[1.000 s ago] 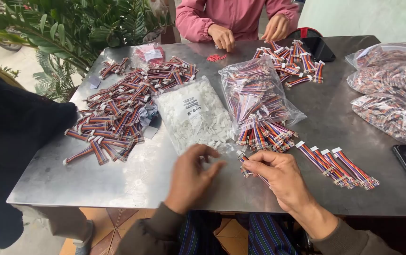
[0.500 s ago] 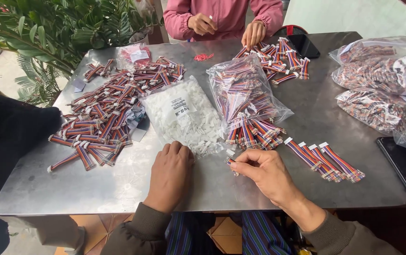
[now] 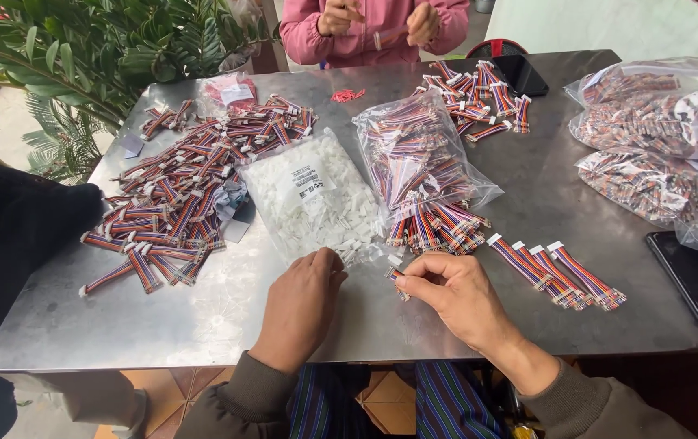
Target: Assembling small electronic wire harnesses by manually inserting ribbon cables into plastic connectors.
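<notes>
Head view: right hand [image 3: 455, 297] pinches 1 short multicolour ribbon cable [image 3: 395, 277] between thumb and forefinger, cable end just above the steel table [image 3: 203, 325], near its front edge. Left hand [image 3: 300, 305] lies palm down, fingers curled loosely at the near edge of the clear bag of white connector housings [image 3: 312, 199]; fingertips touch or nearly touch loose white pieces that spill from the bag's mouth; cannot tell if 1 is gripped.

Judgement on the step in hand: picking a housing to seat on the cable end. To do it well, take a single housing, turn its open side toward the wire terminals, keep the cable flat and untwisted, hold close to the end so the wires do not splay, push straight in.

Containers: housings bag is open at the near end, mostly full. Right of it a clear bag of striped cables [image 3: 418, 158], open toward the person, cables fanning out onto the table. Far right, 2 more clear bags of cables [image 3: 658, 110], shut as far as I can tell, stacked partly over each other. Small pinkish packet [image 3: 231, 91] at the far left corner, contents unclear.

Loose: 4 finished cables [image 3: 556, 272] in a row right of the right hand; large heap of cables [image 3: 178, 191] on the left; smaller heap [image 3: 475, 93] far side. Dark phone [image 3: 694, 276] at the right edge. Another person in a pink top [image 3: 373, 24] works across the table. Green plant [image 3: 81, 49] at left.
</notes>
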